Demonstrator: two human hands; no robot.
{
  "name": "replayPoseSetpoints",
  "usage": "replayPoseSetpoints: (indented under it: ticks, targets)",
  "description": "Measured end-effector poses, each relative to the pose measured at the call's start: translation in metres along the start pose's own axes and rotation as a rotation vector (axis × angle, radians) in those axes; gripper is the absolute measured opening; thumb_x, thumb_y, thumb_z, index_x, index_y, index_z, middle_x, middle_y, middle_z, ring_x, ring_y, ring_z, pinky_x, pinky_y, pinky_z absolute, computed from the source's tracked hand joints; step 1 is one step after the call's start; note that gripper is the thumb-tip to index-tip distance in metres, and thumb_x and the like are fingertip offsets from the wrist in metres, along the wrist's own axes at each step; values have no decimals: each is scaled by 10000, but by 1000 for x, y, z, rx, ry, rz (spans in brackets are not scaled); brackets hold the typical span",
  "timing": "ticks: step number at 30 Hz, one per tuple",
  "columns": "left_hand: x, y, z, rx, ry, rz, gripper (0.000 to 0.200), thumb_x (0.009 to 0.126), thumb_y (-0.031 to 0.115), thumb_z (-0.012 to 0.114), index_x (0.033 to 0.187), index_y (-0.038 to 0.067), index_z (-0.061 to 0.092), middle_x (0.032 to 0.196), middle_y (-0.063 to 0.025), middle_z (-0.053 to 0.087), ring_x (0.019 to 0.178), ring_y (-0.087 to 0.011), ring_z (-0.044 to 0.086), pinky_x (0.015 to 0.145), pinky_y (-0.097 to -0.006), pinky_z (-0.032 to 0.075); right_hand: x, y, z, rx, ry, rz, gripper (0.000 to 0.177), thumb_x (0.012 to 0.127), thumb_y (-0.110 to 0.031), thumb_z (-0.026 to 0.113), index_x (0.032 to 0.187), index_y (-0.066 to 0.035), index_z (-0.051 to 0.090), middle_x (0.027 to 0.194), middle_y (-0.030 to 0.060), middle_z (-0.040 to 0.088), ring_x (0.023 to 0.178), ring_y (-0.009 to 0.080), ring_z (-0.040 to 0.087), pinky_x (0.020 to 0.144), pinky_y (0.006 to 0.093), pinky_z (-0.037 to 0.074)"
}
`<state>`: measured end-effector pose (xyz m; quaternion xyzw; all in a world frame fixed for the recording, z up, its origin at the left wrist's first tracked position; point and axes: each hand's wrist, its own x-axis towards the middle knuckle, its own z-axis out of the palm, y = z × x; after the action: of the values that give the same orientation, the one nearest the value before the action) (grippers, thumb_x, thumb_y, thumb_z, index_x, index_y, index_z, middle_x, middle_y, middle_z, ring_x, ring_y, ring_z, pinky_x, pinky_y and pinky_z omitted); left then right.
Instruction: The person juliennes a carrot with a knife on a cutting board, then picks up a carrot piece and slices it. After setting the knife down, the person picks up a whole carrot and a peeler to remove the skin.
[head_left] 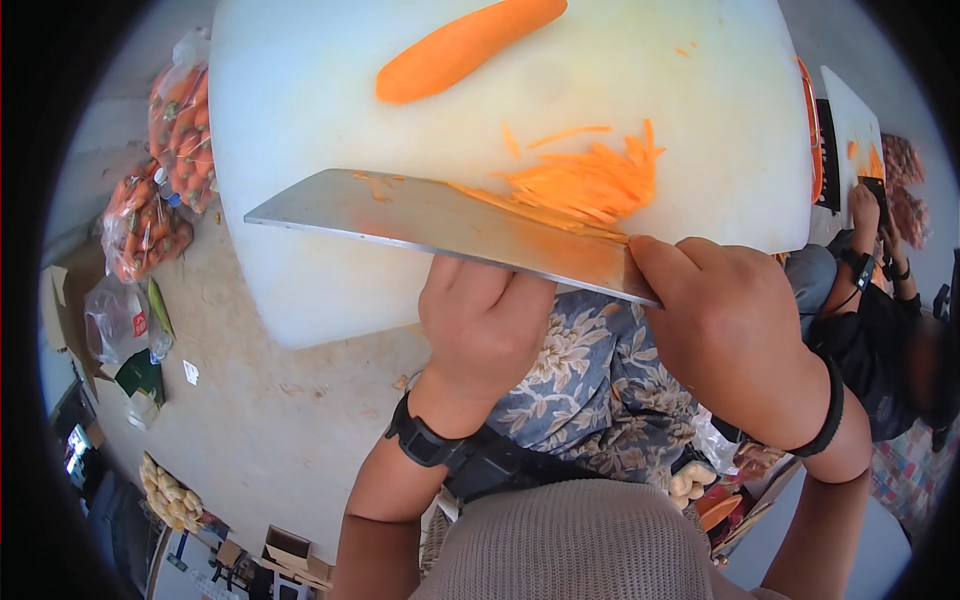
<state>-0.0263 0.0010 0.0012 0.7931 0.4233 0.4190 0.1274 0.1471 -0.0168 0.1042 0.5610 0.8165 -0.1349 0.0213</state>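
My right hand (730, 330) is closed round the handle of a wide cleaver (440, 222), which lies slanted over the near part of a white cutting board (300, 120). Bits of orange cling to the blade. My left hand (485, 325) is at the board's near edge, fingers drawn together and their tips hidden behind the blade; what they hold, if anything, is out of sight. Just beyond the blade is a heap of carrot shreds (585, 180), some touching its far edge. A peeled carrot (465, 52) rests farther off on the board.
Plastic bags of carrots (145, 225) stand on the floor (270, 420) at the left. A bag of potato-like produce (170, 495) is lower left, near an open cardboard box (290, 550). At the right, a co-worker (875, 310) works at another white board (850, 115).
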Motion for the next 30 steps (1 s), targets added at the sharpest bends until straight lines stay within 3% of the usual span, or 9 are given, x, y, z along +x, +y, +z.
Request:
replayPoseSetpoints:
  ticks: [1, 3, 10, 12, 13, 15, 19, 21, 30]
  targets:
    - [-1, 0, -2, -13, -23, -4, 246, 593, 3, 665, 833, 32, 715, 931, -77, 660, 831, -273, 623, 724, -320, 526, -2, -1, -6, 1, -3, -5, 110, 734, -66, 631, 791, -70, 537, 625, 65, 524, 534, 247, 581, 486, 357, 458]
    - [-3, -1, -2, -25, -48, -16, 251, 596, 6, 665, 840, 33, 717, 934, -77, 660, 829, -272, 623, 724, -321, 526, -11, -2, -18, 65, -83, 73, 305, 680, 17, 674, 980, 0, 625, 647, 114, 534, 585, 305, 572, 542, 401, 450]
    - [1, 2, 1, -8, -30, -7, 246, 606, 9, 671, 846, 34, 717, 942, -80, 657, 834, -269, 621, 734, -321, 522, -22, 8, -6, 82, -101, 130, 301, 687, 16, 674, 983, -5, 625, 661, 118, 545, 594, 299, 582, 551, 396, 458]
    - [1, 2, 0, 1, -36, -4, 243, 610, 9, 675, 849, 34, 718, 941, -81, 656, 835, -268, 620, 736, -321, 522, -8, 7, 6, 69, 44, 9, 93, 739, -77, 624, 796, -65, 550, 633, 67, 530, 543, 254, 586, 496, 361, 465]
    - [1, 2, 0, -8, -35, -5, 239, 616, 10, 678, 851, 34, 718, 939, -81, 655, 836, -269, 620, 735, -322, 522, -3, 3, 6, 67, 49, 7, 93, 739, -77, 624, 796, -65, 550, 633, 67, 530, 543, 254, 586, 496, 361, 465]
    - [0, 2, 0, -13, -33, -8, 235, 621, 11, 682, 853, 34, 719, 937, -81, 655, 837, -269, 621, 735, -323, 522, 5, -5, 1, 72, -30, 46, 299, 688, 1, 683, 981, -9, 627, 678, 120, 567, 600, 308, 590, 548, 405, 463]
    - [-1, -2, -1, -48, -27, -29, 234, 621, 14, 680, 851, 34, 717, 933, -78, 653, 843, -269, 622, 733, -322, 522, -9, 1, -19, 78, -80, 22, 295, 693, -5, 686, 982, -6, 628, 673, 122, 567, 599, 312, 588, 553, 408, 464]
    - [-1, -2, 0, -64, -30, -25, 235, 619, 14, 677, 851, 34, 716, 928, -76, 651, 844, -267, 621, 729, -319, 522, -20, 4, -22, 7, -60, 67, 98, 725, -65, 625, 797, -64, 558, 638, 74, 542, 549, 264, 585, 512, 366, 471]
    - [1, -3, 4, -5, 10, 16, 214, 627, 19, 662, 836, 38, 706, 891, -69, 626, 811, -259, 600, 688, -314, 515, 7, 1, 9, 81, 64, 26, 91, 724, -64, 634, 779, -60, 562, 643, 90, 569, 571, 282, 604, 531, 374, 492]
